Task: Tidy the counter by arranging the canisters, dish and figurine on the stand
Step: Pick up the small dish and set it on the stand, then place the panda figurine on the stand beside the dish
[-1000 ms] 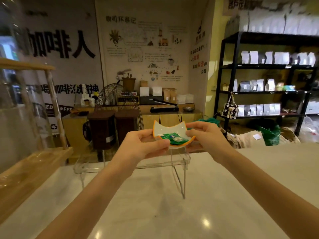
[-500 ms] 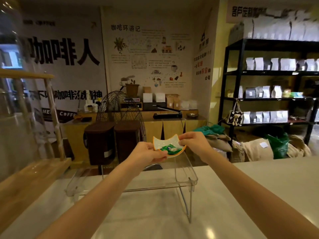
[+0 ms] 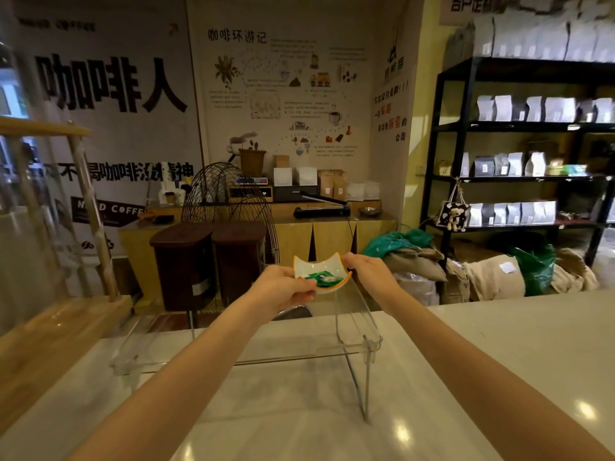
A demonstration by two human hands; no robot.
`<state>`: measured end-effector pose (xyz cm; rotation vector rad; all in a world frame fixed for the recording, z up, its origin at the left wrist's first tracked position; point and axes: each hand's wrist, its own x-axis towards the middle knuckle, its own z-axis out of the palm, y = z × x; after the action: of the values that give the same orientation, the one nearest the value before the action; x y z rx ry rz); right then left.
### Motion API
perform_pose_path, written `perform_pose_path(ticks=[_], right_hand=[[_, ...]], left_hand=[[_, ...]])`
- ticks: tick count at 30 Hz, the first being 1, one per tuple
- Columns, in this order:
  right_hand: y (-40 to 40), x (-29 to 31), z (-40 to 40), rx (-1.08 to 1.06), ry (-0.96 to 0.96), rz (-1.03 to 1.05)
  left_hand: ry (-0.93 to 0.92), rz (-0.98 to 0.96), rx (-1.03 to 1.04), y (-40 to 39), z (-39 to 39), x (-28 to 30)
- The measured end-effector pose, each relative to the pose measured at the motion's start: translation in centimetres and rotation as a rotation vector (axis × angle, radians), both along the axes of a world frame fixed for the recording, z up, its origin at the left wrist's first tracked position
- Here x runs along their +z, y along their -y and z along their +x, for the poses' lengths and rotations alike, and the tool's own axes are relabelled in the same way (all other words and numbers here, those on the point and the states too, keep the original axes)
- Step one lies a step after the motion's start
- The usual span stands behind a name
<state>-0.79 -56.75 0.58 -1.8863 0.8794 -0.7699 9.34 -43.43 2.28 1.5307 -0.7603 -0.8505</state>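
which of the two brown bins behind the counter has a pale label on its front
The left brown bin, nearer the wooden rack; a pale label shows low on its front. The right brown bin, beside the wire fan guard, shows none.

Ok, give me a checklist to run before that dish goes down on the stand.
1. Both hands have the dish: ok. The left hand pinches the near-left rim of the dish, and the right hand holds the right rim.
2. Dish level: ok, only slightly tilted; the green packet sits inside.
3. Dish over the stand: ok, it is above the far part of the clear stand.
4. Landing spot free: ok, nothing shows on the stand's top.
5. Dish touching the stand: cannot tell; the clear surface hides the gap.
6. Stand steady on the counter: cannot tell from this view.
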Motion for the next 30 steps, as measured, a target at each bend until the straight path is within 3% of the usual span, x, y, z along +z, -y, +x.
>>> perform_pose_path(ticks=[5,11,13,16,18,23,30], right_hand=[[-0.6,-0.3,0.2,0.059,-0.061,-0.064],[-0.7,-0.4,0.1,0.095,0.015,0.133],[-1.3,-0.3,-0.4,0.119,0.023,0.111],[-2.4,-0.4,-1.8,0.11,0.0,0.023],[-3.4,-0.4,-3.5,0.131,-0.036,-0.071],[-6.7,-1.2,-7.9,0.177,-0.078,-0.244],[-12.6,-3.7,-14.9,0.182,-0.216,-0.638]], left_hand=[[-0.024,-0.015,0.004,0.4,-0.1,0.1],[0.124,0.031,0.029,0.6,-0.4,0.0],[0.259,0.06,0.074,0.6,-0.6,-0.1],[0.746,0.179,0.163,0.6,-0.8,-0.1],[0.975,0.208,0.172,0.2,-1.4,0.0],[1.156,0.196,0.116,-1.3,-3.1,-0.3],[1.38,0.032,0.029,-6.7,-7.4,-1.1]])
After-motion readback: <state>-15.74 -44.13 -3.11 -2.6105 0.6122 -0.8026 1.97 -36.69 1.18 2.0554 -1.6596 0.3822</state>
